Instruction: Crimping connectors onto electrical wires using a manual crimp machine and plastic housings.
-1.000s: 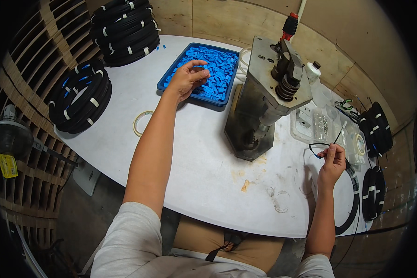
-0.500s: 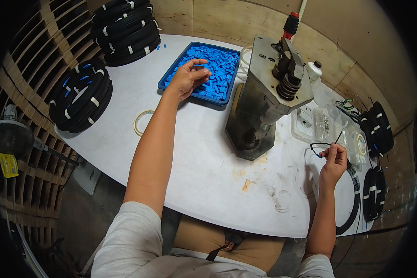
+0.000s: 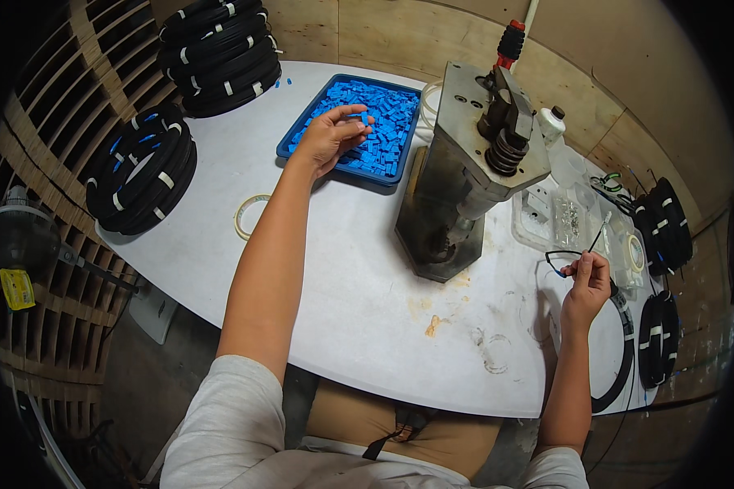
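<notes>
My left hand (image 3: pixel 332 138) is over the near part of a dark blue tray (image 3: pixel 282 147) filled with small blue plastic pieces (image 3: pixel 391 122). Its thumb and bent fingers close around what looks like one small blue plastic piece (image 3: pixel 364 119). At the right of the table, my right hand (image 3: pixel 587 281) pinches a thin black cable (image 3: pixel 598 240) between thumb and fingers. One end of the cable points up with a pale tip, while another length loops out left of the hand. Beside that loop a bit of blue shows by the fingers.
A heavy metal press (image 3: pixel 440 187) stands between my hands. Coiled black cables (image 3: pixel 143 175) lie at the left, with a taller stack (image 3: pixel 220 61) behind. A tape roll (image 3: pixel 243 218) rests beside my left forearm. Clear boxes (image 3: pixel 538 220), a white bottle (image 3: pixel 551 126) and more coils (image 3: pixel 659 338) are at the right.
A blue piece now shows between the left fingertips, where it was not plainly visible before. The left hand has barely shifted; the right hand and cable stay put.
</notes>
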{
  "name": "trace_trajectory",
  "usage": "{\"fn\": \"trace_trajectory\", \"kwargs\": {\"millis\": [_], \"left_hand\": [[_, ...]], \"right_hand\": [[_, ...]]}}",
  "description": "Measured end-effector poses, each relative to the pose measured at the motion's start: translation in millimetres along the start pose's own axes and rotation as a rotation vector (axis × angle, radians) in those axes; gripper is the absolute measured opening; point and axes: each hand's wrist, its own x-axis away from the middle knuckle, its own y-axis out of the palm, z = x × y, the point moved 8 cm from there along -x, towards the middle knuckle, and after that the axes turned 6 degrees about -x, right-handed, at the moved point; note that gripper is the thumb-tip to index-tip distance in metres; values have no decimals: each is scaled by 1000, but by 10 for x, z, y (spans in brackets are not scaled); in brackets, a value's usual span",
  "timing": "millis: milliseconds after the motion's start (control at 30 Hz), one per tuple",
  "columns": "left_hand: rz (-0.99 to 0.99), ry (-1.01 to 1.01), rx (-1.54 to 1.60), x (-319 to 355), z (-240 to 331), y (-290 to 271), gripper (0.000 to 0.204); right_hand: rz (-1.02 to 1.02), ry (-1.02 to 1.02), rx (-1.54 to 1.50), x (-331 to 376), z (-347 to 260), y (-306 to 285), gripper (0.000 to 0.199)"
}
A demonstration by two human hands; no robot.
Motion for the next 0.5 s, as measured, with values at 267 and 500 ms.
{"fn": "trace_trajectory", "kwargs": {"millis": [267,500], "left_hand": [[3,9,-7,-7,35,19,36],[-100,196,101,75,666,433,31]], "right_hand": [[1,-15,1,-9,-22,-9,14],[7,-20,-54,16,-91,16,11]]}}
